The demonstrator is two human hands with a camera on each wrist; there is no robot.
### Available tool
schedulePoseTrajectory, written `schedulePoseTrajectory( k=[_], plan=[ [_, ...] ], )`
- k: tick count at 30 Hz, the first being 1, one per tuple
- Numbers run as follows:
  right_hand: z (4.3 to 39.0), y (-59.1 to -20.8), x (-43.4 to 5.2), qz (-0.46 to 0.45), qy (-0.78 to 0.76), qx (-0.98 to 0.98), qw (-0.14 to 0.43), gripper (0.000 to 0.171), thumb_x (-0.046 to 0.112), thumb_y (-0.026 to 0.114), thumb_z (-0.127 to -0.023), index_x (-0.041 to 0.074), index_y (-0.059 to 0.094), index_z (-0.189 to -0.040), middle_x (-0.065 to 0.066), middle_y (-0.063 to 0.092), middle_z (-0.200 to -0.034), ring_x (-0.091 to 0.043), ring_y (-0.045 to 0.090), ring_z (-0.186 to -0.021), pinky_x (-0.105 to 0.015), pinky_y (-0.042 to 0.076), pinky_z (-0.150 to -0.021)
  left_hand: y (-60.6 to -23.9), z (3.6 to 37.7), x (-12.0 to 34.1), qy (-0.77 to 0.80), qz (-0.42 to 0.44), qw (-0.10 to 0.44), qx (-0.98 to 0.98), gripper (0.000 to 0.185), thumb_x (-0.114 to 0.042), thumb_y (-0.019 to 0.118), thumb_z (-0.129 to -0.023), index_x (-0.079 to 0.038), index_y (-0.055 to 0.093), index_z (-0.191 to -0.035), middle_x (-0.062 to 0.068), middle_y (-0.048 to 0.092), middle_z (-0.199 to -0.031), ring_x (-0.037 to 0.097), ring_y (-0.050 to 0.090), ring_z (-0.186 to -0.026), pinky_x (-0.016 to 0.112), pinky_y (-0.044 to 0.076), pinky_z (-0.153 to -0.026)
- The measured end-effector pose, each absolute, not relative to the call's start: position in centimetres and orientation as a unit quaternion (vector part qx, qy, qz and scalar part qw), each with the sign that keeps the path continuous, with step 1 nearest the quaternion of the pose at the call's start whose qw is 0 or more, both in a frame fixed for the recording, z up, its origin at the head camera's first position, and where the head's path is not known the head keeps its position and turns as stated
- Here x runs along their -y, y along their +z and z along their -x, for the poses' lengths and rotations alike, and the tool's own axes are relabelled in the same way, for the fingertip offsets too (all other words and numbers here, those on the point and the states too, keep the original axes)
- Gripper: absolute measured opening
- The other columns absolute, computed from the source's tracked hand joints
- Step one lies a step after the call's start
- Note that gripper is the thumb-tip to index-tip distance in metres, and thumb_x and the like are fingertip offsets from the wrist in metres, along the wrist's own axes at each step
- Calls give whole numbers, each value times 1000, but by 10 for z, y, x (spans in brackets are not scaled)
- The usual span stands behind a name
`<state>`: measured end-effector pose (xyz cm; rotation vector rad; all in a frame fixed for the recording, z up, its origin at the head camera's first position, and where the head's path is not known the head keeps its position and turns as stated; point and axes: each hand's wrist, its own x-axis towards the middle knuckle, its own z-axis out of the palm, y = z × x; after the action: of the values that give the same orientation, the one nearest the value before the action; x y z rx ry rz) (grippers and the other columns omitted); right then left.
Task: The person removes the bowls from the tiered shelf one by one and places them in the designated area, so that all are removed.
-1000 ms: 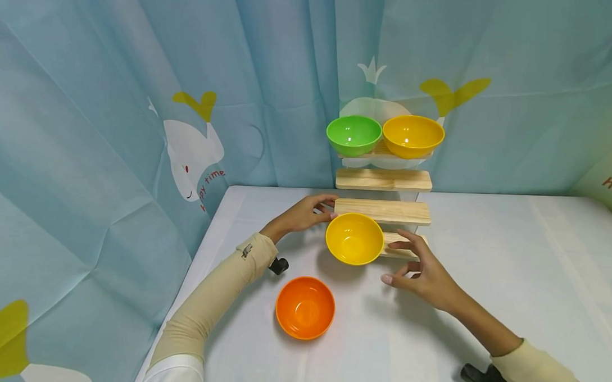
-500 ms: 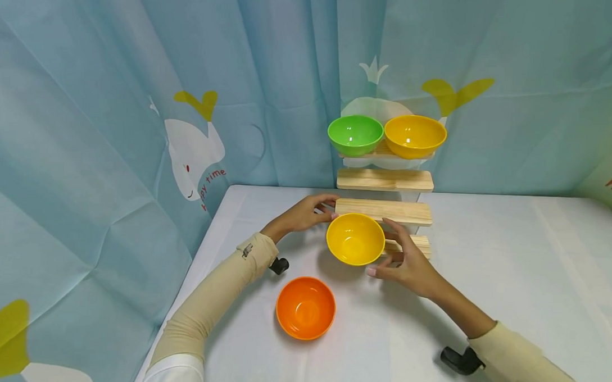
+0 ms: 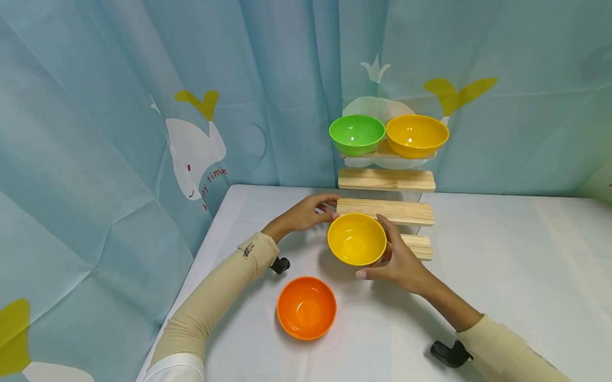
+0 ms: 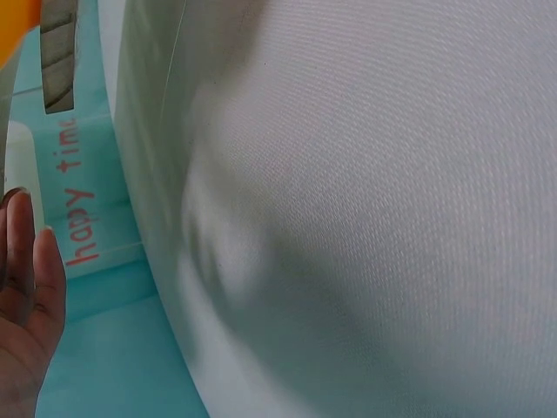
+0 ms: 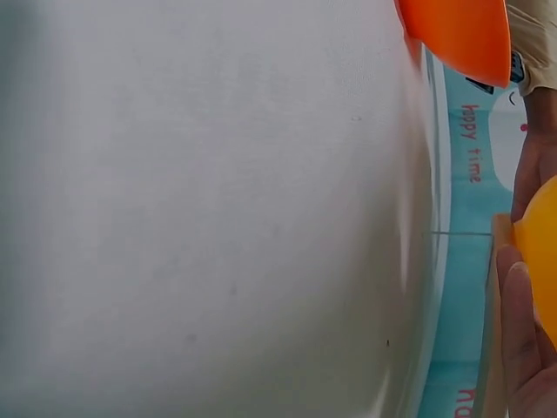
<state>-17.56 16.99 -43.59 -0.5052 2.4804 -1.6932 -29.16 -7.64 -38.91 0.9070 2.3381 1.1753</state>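
Both hands grip 1 yellow bowl (image 3: 356,238) at the table's (image 3: 511,265) far edge — left hand (image 3: 302,214), right hand (image 3: 397,259); next, lift level.

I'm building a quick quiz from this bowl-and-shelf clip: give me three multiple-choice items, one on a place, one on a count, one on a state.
1. Where is the green bowl?
A. top step
B. on the table
C. in a hand

2. How many bowls show?
A. two
B. four
C. six

3. The right hand is:
A. flat on the table
B. curled round the yellow bowl
C. holding the orange bowl

Answers:
1. A, it sits beside the amber bowl on the top step.
2. B, green, amber, yellow, orange.
3. B, thumb and fingers wrap its rim.
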Motion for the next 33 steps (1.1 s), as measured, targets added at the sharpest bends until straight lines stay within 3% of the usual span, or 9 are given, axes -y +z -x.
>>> schedulePoseTrajectory(
  k=[9, 23, 33],
  plan=[
    [176, -434, -164, 153, -549, -820, 40, 122, 29, 89, -64, 26, 4, -152, -9, 26, -149, -30, 42, -124, -51, 39, -101, -390, 293, 75, 421, -317, 191, -828, 53, -19, 58, -96, -4, 39, -143, 15, 49, -135, 23, 55, -113, 26, 50, -88],
    [176, -433, -162, 173, -539, -824, 30, 115, 28, 88, -67, 24, 9, -152, -11, 27, -149, -31, 44, -122, -53, 39, -100, -387, 291, 76, 417, -313, 188, -832, 51, -18, 58, -96, -5, 41, -142, 15, 50, -134, 24, 55, -113, 27, 49, -90],
    [176, -433, -160, 175, -549, -816, 37, 110, 27, 87, -69, 23, 12, -150, -10, 29, -146, -31, 47, -118, -46, 47, -91, -387, 291, 76, 419, -319, 188, -829, 51, -16, 58, -95, -4, 41, -142, 16, 50, -133, 25, 55, -112, 27, 49, -88]
  ],
)
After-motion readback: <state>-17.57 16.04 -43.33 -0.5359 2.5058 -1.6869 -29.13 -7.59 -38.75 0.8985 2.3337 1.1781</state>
